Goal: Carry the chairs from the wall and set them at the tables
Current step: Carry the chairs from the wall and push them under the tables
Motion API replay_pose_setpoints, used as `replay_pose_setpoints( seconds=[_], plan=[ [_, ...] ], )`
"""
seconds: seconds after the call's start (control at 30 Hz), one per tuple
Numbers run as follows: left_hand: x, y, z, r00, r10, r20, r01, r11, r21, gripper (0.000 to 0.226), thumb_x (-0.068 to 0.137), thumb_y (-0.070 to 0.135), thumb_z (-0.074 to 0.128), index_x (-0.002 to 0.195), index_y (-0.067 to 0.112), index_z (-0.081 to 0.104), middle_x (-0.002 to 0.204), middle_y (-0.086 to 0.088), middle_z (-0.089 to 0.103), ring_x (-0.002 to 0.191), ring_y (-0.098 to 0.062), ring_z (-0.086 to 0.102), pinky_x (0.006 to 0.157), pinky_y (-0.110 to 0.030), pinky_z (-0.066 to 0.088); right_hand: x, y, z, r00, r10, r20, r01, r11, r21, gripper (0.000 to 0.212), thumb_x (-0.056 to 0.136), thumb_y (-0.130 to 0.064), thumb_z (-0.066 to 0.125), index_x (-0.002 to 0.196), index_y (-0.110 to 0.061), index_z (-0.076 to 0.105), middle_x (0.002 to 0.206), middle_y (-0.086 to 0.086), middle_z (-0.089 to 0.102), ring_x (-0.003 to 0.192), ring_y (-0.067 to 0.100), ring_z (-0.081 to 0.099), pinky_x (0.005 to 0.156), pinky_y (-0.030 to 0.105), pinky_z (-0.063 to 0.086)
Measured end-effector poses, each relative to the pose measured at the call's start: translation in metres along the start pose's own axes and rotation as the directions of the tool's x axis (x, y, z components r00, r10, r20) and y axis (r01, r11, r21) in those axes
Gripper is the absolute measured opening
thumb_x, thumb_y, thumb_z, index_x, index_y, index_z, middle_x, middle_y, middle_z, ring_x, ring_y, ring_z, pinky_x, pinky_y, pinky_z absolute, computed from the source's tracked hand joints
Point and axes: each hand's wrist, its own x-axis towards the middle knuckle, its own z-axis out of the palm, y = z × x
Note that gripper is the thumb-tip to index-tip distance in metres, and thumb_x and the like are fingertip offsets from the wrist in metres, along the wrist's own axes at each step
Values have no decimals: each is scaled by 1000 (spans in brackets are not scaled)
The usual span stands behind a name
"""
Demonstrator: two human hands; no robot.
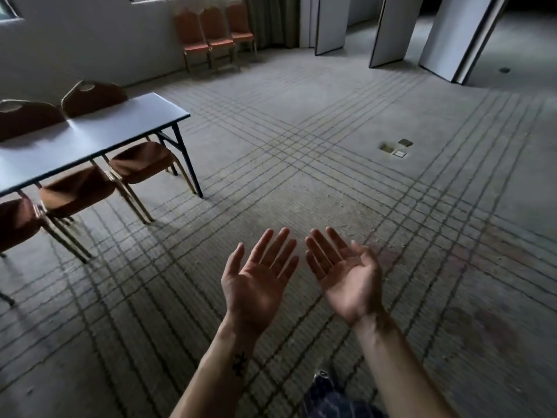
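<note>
Three orange-red chairs (215, 34) stand in a row against the far wall, top centre. At the left a long grey folding table (90, 137) has brown chairs on its near side, such as one (141, 161) by its right end, and two chair backs (93, 96) showing behind it. My left hand (259, 279) and my right hand (343, 273) are held out low in front of me, palms up and fingers straight. Both hold nothing and hover over the carpet, far from every chair.
Patterned carpet (301, 176) stretches between me and the far wall. Folding partition panels (388, 28) stand at the top right. Small floor boxes (396, 147) sit in the carpet at right. A curtain (272, 19) hangs beside the wall chairs.
</note>
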Motion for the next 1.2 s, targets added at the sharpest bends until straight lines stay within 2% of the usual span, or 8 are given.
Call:
replay_pose_setpoints(
  seconds=[0.07,0.23,0.43,0.53,0.67,0.83,0.97,1.2],
  plan=[
    [50,10,22,1000,-4,0,4,1000,8,63,103,48,38,149,6,48,144,-21,59,135,-40,56,120,-52,31,56,-23,14,999,14,-30,-14,1000,23,52,104,-37,36,142,-7,54,137,21,63,130,35,60,113,48,41],
    [146,38,63,999,45,-3,-45,999,2,62,104,47,36,148,5,49,146,-21,58,137,-39,54,122,-52,28,163,-60,65,997,72,17,-73,997,32,50,103,-36,38,140,-7,56,135,20,65,125,34,64,113,47,41],
    [267,92,74,994,90,-69,-92,996,-17,61,104,46,34,148,6,50,145,-20,59,136,-38,55,122,-52,27,293,-70,103,990,144,-10,-144,990,-4,47,102,-36,38,135,-9,59,137,21,63,128,34,62,114,47,40],
    [343,125,72,989,115,-92,-118,993,-27,62,103,45,36,148,5,49,145,-21,59,136,-39,55,122,-53,28,369,-72,121,991,127,-42,-128,991,-25,47,102,-36,38,137,-10,57,138,20,63,129,34,61,114,46,40],
    [442,178,79,994,61,-87,-67,995,-78,62,102,44,38,149,5,47,145,-21,59,136,-39,55,121,-53,30,463,-75,176,991,130,-38,-132,990,-54,44,102,-36,38,129,-9,61,136,21,64,128,33,61,115,46,38],
    [543,237,111,999,12,-38,-14,999,-45,64,99,44,41,150,5,47,145,-20,59,137,-38,54,121,-53,31,550,-85,250,996,84,8,-84,996,-41,45,101,-36,39,130,-8,60,135,22,64,120,34,66,110,47,44],
    [614,269,130,1000,-3,10,3,1000,-19,61,104,44,35,148,5,49,146,-21,58,136,-39,55,122,-53,30,612,-98,288,998,60,4,-60,998,-21,45,102,-34,39,132,-8,59,133,22,66,120,34,65,109,46,44],
    [779,307,152,1000,-2,-29,1,1000,-13,62,103,45,37,149,5,48,145,-21,59,135,-39,56,119,-53,33,777,-136,324,998,67,-8,-67,998,-5,44,101,-34,40,131,-9,61,135,21,64,121,33,64,107,44,45]
  ],
)
